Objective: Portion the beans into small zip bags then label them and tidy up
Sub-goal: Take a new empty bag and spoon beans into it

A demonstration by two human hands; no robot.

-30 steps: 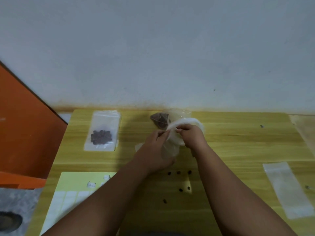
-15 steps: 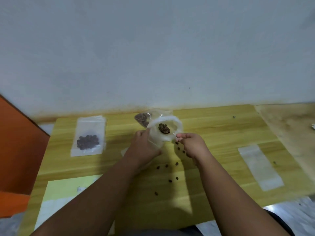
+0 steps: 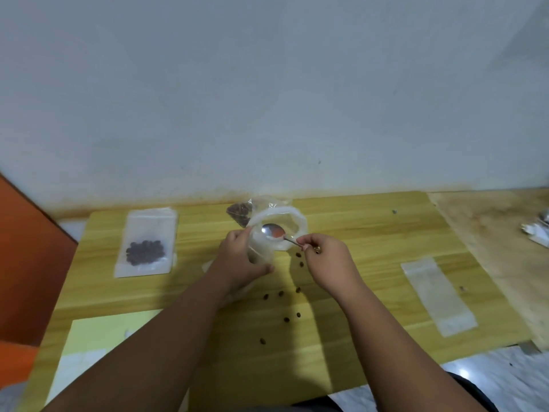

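Note:
My left hand [image 3: 240,260] grips a small clear zip bag [image 3: 276,230] and holds its round mouth open above the wooden table [image 3: 371,239]. My right hand [image 3: 326,260] pinches the handle of a metal spoon [image 3: 274,232], whose bowl sits inside the bag's mouth and looks empty. Behind the bag lies a clear bag of dark beans [image 3: 239,211]. A filled zip bag [image 3: 145,251] with beans lies flat at the left. Several loose beans [image 3: 282,295] are scattered on the table between my arms.
An empty zip bag [image 3: 436,295] lies flat on the right. A yellow-green label sheet [image 3: 98,337] sits at the near left corner. An orange panel [image 3: 26,263] stands left of the table. A pale worn surface [image 3: 490,239] adjoins on the right, with a small crumpled object [image 3: 537,231].
The beans that sat in the spoon at the bag's mouth are gone from it and the spoon bowl now shows bare. The camera view has shifted slightly right.

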